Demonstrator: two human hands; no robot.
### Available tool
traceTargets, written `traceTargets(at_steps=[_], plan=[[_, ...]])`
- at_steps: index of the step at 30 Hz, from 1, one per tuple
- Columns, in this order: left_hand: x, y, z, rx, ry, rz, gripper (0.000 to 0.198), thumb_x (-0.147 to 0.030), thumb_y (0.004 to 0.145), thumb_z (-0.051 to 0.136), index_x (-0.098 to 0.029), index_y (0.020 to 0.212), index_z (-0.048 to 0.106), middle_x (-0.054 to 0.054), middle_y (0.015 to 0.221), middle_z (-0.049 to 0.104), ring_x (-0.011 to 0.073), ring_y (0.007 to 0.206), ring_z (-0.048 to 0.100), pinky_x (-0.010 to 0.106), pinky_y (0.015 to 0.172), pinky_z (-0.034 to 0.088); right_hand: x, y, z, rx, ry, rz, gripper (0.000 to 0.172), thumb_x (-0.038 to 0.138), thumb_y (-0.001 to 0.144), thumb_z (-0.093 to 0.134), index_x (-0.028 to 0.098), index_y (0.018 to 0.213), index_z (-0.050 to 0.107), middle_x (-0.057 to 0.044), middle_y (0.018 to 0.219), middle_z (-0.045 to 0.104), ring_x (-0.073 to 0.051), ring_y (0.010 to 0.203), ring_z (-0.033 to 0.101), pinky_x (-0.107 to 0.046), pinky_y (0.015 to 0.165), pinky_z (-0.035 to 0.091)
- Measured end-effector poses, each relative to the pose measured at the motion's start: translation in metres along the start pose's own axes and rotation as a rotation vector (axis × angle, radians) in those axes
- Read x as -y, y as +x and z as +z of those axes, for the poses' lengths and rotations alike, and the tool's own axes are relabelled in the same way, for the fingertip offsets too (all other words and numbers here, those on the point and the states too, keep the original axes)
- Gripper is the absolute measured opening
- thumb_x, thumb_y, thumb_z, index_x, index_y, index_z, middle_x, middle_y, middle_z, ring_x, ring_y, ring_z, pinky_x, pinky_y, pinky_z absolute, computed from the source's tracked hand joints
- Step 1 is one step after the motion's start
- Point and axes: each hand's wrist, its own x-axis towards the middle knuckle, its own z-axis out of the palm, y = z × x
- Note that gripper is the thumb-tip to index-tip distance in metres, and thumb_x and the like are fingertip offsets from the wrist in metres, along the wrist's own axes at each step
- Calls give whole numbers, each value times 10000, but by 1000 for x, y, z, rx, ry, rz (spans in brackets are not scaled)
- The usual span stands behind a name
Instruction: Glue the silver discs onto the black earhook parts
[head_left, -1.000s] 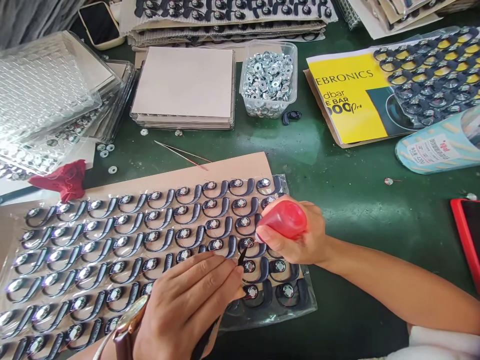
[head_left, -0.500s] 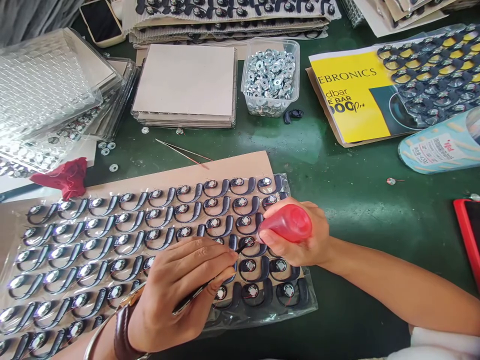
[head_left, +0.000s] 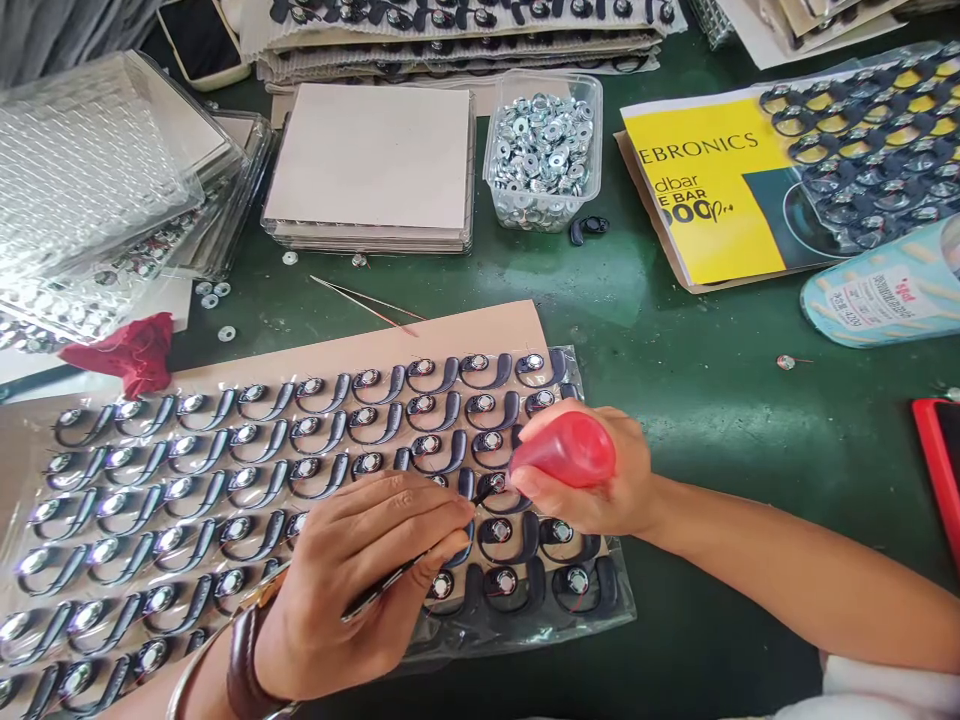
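A cardboard sheet [head_left: 465,335] under clear film carries rows of dark ear-hook parts [head_left: 315,440], each with a small round silver speaker. My left hand [head_left: 360,580] is closed on thin black tweezers [head_left: 420,562] whose tip touches a speaker near the sheet's right end. My right hand [head_left: 592,480] grips a red squeeze bottle [head_left: 566,450], its nozzle pointing left at that same speaker, right beside the tweezer tip.
A clear tub of silver washers [head_left: 541,150] stands behind the sheet, next to a stack of grey boards [head_left: 371,165]. Clear blister trays [head_left: 97,190] lie at left with a red cloth [head_left: 131,352]. Spare tweezers [head_left: 367,303], a yellow box [head_left: 705,200] and a red phone [head_left: 937,450] are nearby.
My left hand has drawn back and turned, so the tweezers now lie flatter with their tip on a speaker one row higher. The red bottle has shifted slightly.
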Motion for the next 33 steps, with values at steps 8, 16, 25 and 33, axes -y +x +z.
traceTargets(at_steps=[8,16,25,33], plan=[[1,2,-2,-20,-13,-42,196,-18,818,599,-108,974,678,29,890,732,112,875,680,212,815,543,7,8,-7,26,89,2,223,395,833,705,185,858,632,19,633,669,-104,503,619,-207,466,504],[10,-18,2,47,252,215,315,-87,909,462,-77,1161,652,93,1141,698,213,1098,627,378,977,505,-6,36,-6,1,25,126,285,386,746,776,187,623,614,13,577,633,-114,479,580,-235,468,475],[13,-19,10,68,353,326,362,-129,955,367,-31,1170,643,125,1184,680,253,1183,597,398,1045,477,-16,32,5,8,80,60,231,379,798,725,182,704,649,-20,635,663,-135,520,624,-241,493,524],[11,-15,15,31,361,319,431,-132,975,274,-39,1113,672,133,1147,696,259,1130,634,396,1006,509,-17,32,6,23,-11,-26,232,395,805,724,179,767,648,-7,649,681,-118,537,643,-205,520,534]])
